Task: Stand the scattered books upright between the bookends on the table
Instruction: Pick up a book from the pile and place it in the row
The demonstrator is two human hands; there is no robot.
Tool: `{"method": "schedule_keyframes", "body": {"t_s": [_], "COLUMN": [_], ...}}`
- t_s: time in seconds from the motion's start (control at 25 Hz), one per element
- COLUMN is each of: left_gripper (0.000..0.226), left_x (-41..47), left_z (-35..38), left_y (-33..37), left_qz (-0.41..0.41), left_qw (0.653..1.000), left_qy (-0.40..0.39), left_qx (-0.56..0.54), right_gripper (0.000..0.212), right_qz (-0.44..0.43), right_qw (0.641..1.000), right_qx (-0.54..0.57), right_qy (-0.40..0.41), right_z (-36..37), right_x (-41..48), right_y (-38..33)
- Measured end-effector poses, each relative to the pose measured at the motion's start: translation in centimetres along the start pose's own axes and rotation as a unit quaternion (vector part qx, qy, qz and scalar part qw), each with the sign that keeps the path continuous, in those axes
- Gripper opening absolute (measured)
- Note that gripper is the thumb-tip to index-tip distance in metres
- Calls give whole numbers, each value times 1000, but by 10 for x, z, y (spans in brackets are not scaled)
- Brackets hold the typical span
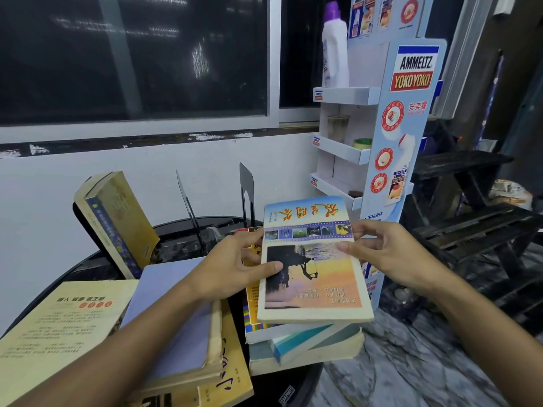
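Both hands hold a sunset-cover book (314,277) flat above a stack of books (305,345) at the table's right side. My left hand (235,265) grips its left edge with the thumb on the cover. My right hand (382,254) pinches its right edge. Two black metal bookends (246,195) (188,207) stand at the back of the round black table (88,268). A yellowed thick book (117,221) leans tilted to the left of them. A lavender book (176,318) and a cream book (55,330) lie flat at the left.
A white wall and dark window run behind the table. A cardboard display rack (382,136) with a white bottle (335,48) stands close on the right. Dark wooden steps (470,207) lie farther right, over a marbled floor (411,362).
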State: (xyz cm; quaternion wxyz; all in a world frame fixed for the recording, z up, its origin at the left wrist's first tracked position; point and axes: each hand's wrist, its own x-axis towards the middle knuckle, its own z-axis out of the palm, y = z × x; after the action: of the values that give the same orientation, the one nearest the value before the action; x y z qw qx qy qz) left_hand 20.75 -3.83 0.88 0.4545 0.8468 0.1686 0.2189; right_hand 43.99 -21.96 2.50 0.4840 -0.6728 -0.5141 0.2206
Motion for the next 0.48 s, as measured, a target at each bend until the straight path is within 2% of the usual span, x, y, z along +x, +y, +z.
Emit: {"method": "schedule_keyframes", "body": {"t_s": [0.12, 0.32, 0.48], "left_gripper": [65, 87, 97], "left_x": [3, 13, 21], "left_z": [-9, -31, -38], "left_y": [12, 20, 14], "left_qz": [29, 76, 92], "left_qw": [998, 986, 971], "left_qy": [56, 106, 135], "left_qx": [10, 103, 172], "right_gripper": [37, 31, 44], "right_qz": [-36, -113, -160], "right_qw": [999, 983, 967], "right_qx": [-1, -60, -104], "right_qy": [38, 129, 168], "right_z": [-1, 3, 18], "right_x": [5, 21, 28], "right_y": [-19, -35, -31]}}
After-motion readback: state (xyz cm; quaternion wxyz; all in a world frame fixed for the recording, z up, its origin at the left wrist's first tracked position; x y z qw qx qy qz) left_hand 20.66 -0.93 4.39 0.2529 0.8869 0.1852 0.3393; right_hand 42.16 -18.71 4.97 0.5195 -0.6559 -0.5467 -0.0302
